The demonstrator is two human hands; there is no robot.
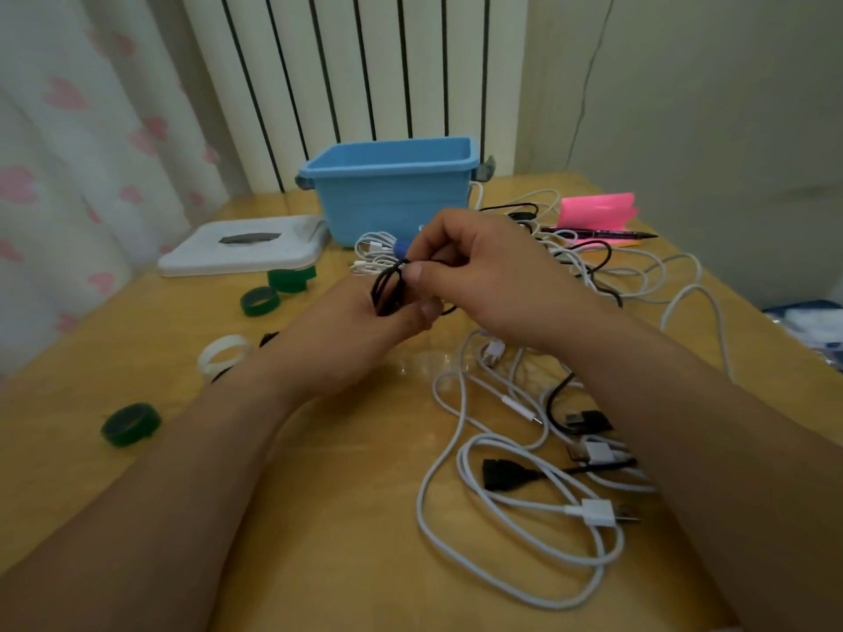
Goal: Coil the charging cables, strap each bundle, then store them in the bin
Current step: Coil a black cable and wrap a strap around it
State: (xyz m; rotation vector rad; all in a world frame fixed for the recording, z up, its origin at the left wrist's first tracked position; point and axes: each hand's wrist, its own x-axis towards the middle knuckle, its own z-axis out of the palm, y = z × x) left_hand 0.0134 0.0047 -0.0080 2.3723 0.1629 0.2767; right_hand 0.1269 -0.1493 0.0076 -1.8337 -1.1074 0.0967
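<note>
R hand (483, 275) & L hand (346, 330) are covering much of black cable coil (387, 289); bin (392, 198) wall is hiding its inside; R forearm (684, 426) is overlapping white cables (595, 513).

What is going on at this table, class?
A person holds a small coil of black cable in the left hand, while the right hand pinches it at the top. A white bundle with a blue strap shows behind the hands, before the blue bin. Many loose cables lie on the table, and green strap rolls wait at left.
</note>
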